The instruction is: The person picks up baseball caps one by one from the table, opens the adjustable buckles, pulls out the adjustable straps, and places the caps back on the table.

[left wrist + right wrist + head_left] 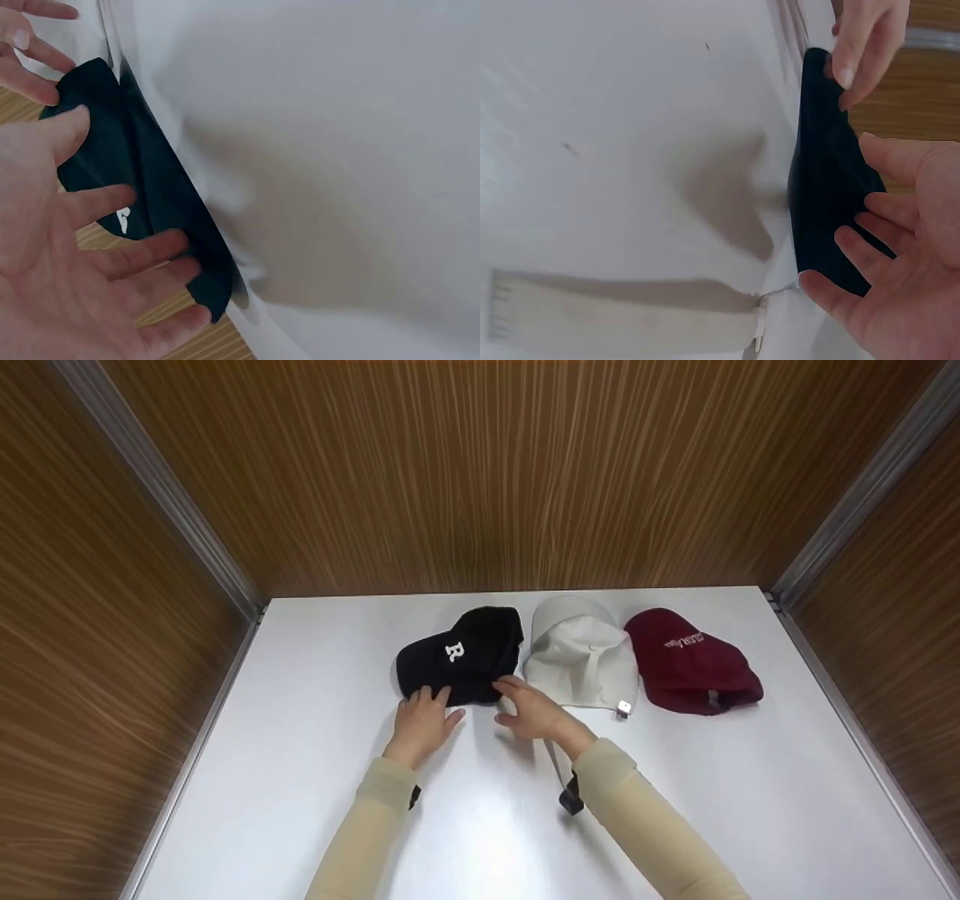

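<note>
Together, our two hands are at the black cap, which lies on the white desk, leftmost in a row of three, its bill toward our left and a raised white letter R (454, 652) on its front. Our left hand (425, 725) has its fingers extended and parted, fingertips over the near edge of the black cap (474, 649) by the bill, the thumb out to the side above the desk (315, 780). Our right hand (534, 715) is loosely spread too, its foremost fingertips at the near right corner of that cap, the thumb held away from it; we grip nothing with either hand, and we cannot tell how firmly the fingertips touch the cloth. Just right of the black cap we see a cream cap (589, 664), bill toward the back wall (480, 480), with a small clasp (623, 708) at its near right corner. Next to that, on the far right of the row, lies a maroon cap (686, 664) with pale lettering on its front, so close that we cannot tell whether the two touch. We wear beige sleeves (645, 817), and wood-grain panels rise behind and on both sides.
</note>
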The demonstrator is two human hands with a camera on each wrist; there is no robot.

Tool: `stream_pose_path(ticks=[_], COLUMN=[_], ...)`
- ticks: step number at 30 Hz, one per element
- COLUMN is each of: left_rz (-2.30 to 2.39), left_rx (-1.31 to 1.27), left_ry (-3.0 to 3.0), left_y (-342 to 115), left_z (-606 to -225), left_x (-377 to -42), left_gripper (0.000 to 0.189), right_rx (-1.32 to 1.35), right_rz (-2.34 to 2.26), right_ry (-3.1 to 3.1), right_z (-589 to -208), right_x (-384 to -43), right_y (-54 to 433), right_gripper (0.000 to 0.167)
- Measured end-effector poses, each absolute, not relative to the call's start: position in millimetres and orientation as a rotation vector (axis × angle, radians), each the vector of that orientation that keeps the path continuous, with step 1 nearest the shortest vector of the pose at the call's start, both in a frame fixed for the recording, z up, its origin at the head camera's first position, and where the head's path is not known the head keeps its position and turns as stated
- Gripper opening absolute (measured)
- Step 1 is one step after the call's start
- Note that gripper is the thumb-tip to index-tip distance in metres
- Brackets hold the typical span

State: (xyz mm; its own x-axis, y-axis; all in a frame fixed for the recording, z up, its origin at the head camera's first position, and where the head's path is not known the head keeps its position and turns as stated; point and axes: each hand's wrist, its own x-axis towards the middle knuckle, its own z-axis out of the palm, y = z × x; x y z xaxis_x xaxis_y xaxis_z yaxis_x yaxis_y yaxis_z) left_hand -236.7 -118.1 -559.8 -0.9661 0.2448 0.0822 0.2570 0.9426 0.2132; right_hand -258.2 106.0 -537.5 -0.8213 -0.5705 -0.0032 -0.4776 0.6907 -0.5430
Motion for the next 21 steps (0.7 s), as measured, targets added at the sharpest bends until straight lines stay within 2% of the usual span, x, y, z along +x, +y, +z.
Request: stream_pose_path(ticks=[12, 21], left_rz=[-0.878, -0.931], left_rx=[-0.424, -0.473], left_ry=[-2.734, -2.746], left_y=[-94, -86], left_z=[-539, -536], left_x=[-243, -246], left_gripper=[0.031, 0.027], right_rx=[-1.015, -1.074], right_rz=[-0.798, -0.823], right_ry=[2.616, 2.567], right_z=[-544, -548], right_x=[-217, -208], right_y=[100, 102], right_gripper=[0.059, 0.058])
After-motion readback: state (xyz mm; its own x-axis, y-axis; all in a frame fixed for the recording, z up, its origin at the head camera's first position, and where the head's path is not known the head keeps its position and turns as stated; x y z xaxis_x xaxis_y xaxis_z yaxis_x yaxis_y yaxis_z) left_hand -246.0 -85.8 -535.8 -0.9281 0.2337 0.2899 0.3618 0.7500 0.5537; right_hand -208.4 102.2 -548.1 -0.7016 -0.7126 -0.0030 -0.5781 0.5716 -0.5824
